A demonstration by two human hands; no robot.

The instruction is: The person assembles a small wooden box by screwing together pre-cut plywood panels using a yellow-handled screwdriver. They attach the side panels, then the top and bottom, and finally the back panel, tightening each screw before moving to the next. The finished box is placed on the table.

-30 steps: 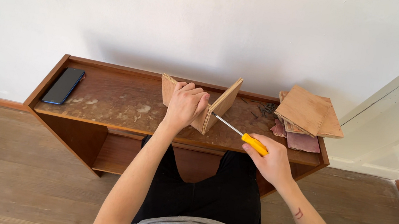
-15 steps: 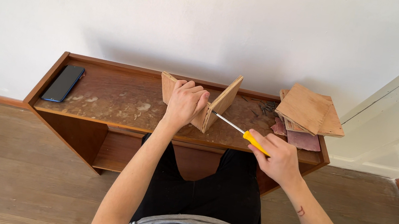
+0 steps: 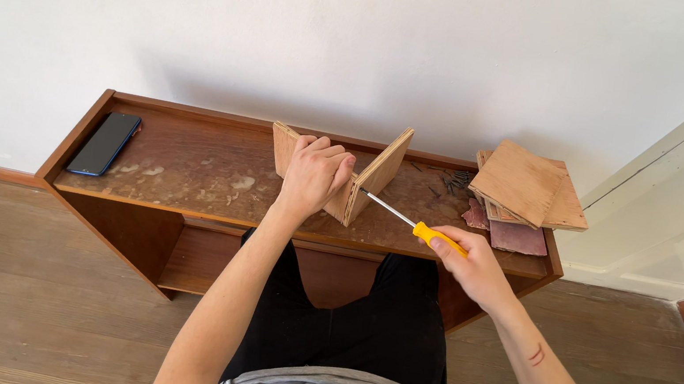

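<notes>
With the left hand (image 3: 315,175) clamped over the upright plywood pieces (image 3: 362,177) and the right hand (image 3: 474,268) gripping the yellow-handled screwdriver (image 3: 413,224) against them, a slipping tip risked jabbing the nearby fingers.

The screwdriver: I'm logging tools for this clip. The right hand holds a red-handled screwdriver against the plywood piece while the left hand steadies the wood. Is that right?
Not quite: the screwdriver handle is yellow, not red, as the head view shows. The rest holds: the right hand grips it with the tip at the plywood piece, and the left hand steadies the wood.
</notes>
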